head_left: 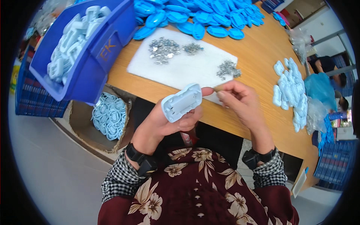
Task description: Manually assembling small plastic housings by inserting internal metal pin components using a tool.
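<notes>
My left hand (159, 122) is closed around a pale blue plastic shell (183, 102), held with its hollow side up above the table's near edge. Its index finger stretches toward my right hand (243, 102), whose thumb and fingers are pinched together at that fingertip. Whatever sits in the pinch is too small to make out. Just beyond both hands lies a white foam sheet (187, 71). On it are a large heap of small shiny metal parts (164, 50), a smaller metal heap (192, 48) and another metal heap (227, 69) near my right hand.
A blue bin (108, 50) of pale blue parts stands left. Below it, a cardboard box (80, 125) holds pale blue rings (110, 116). Bright blue oval pieces (215, 17) cover the table's far side. Pale blue pieces (290, 88) and a clear bag (317, 116) lie right.
</notes>
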Demonstrator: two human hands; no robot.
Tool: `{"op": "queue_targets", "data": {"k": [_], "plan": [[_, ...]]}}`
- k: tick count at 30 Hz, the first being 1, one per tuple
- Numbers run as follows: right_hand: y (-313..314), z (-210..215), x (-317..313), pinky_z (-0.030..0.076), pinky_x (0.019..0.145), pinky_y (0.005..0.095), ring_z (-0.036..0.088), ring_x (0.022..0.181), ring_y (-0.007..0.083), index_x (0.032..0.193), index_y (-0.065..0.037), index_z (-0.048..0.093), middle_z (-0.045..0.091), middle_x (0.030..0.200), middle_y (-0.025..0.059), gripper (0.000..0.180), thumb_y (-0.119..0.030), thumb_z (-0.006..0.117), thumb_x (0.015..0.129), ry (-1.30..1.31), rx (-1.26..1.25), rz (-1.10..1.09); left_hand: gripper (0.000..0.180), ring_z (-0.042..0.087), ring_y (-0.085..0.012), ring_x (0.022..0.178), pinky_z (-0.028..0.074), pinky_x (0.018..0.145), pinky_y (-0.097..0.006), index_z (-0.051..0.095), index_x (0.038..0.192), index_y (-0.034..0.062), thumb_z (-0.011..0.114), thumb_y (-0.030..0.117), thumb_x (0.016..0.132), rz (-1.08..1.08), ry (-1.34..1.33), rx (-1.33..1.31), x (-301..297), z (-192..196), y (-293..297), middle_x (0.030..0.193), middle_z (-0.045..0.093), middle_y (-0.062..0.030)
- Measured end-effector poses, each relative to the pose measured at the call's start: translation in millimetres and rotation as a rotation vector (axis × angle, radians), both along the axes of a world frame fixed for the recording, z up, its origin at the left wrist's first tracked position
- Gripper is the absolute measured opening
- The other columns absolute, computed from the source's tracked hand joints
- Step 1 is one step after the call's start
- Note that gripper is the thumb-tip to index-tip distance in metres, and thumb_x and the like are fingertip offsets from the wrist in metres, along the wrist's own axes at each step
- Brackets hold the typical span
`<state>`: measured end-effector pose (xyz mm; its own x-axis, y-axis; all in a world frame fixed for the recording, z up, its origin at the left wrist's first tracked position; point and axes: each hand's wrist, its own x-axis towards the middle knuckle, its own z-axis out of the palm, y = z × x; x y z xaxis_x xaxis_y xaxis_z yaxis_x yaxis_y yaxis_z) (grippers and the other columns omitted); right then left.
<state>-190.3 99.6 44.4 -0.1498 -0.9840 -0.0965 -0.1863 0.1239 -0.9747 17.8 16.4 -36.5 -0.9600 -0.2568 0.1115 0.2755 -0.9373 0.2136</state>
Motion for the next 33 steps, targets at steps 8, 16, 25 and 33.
{"op": "queue_targets", "data": {"k": [8,16,25,33], "plan": [[27,5,-13,0.039,0.062,0.0190,0.050,0.069,0.0016,0.098,0.000,0.068,0.059,0.077,-0.0056,0.012,-0.012,0.066,0.096,0.073,0.017,-0.007,0.057,0.043,-0.0102,0.048,0.032,0.042,-0.022,0.033,0.153,0.0028,0.037,0.035,0.106,0.194,-0.280,-0.164,45,62,2,0.080,0.053,-0.0091],[46,13,-21,0.043,0.063,0.0202,0.054,0.069,0.0042,0.097,0.002,0.068,0.061,0.077,-0.0028,0.012,-0.010,0.065,0.096,0.033,-0.074,-0.008,0.047,0.051,-0.0121,0.051,0.044,0.047,-0.023,0.054,0.131,-0.0018,0.041,0.035,0.106,1.016,-1.153,-0.935,148,242,-109,0.080,0.065,-0.0101],[76,8,-31,0.046,0.065,0.0218,0.056,0.070,0.0056,0.097,0.002,0.066,0.062,0.078,-0.0009,0.011,-0.009,0.065,0.096,0.003,-0.078,-0.076,0.055,0.067,-0.0232,0.093,0.058,0.076,-0.038,0.043,0.145,0.0052,0.050,0.040,0.104,1.292,-1.189,-1.241,142,219,-99,0.116,0.063,-0.0143],[99,18,-62,0.045,0.066,0.0241,0.054,0.072,0.0077,0.096,0.002,0.066,0.060,0.080,-0.0008,0.015,-0.012,0.061,0.097,0.195,-0.113,-0.163,0.025,0.068,-0.0239,0.076,0.054,0.072,-0.034,0.070,0.113,0.0025,0.063,0.018,0.095,0.597,-0.696,-1.892,-12,123,31,0.090,0.071,-0.0185]]}}
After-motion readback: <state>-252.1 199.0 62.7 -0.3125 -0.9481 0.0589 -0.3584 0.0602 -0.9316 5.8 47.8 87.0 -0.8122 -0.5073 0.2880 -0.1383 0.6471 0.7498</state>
